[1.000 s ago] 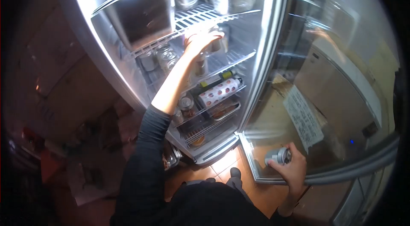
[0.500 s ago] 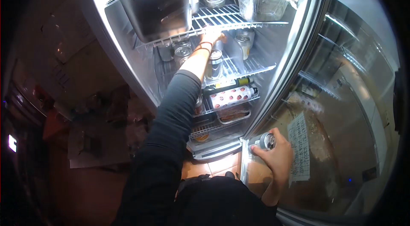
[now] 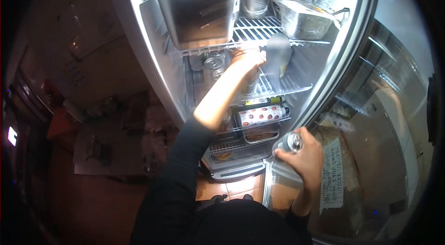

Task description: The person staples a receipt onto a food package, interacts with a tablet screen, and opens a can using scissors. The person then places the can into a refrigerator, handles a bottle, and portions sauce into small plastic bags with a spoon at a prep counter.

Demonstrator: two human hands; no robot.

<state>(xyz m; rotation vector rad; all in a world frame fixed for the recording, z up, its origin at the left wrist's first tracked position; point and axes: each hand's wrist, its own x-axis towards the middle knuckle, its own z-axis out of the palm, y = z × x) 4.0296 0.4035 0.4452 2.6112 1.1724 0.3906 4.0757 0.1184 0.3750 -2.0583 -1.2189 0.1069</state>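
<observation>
My left hand [image 3: 249,57] reaches into the fridge, under the upper wire shelf. Its fingers are overexposed and partly hidden, so I cannot tell what they grip. A can [image 3: 251,85] stands just below it, and a blurred, rounded grey shape [image 3: 278,53] is close on its right. Left of the wrist several cans [image 3: 213,63] stand grouped on the same shelf. Low at the right, beside the door, my right hand [image 3: 306,154] is closed round a silver-topped drink can [image 3: 293,142].
Above, the wire shelf [image 3: 257,28] carries a deep metal container [image 3: 197,18] and a wrapped tub [image 3: 303,20]. Lower down lie a patterned roll [image 3: 262,115] and a tray [image 3: 262,135]. The glass door [image 3: 366,166] stands open on the right, with a handwritten note [image 3: 331,175].
The view has shifted, so the fridge sits further right and lower. My left hand is still under the upper shelf, and the grey shape now shows beside it. My right hand keeps its can.
</observation>
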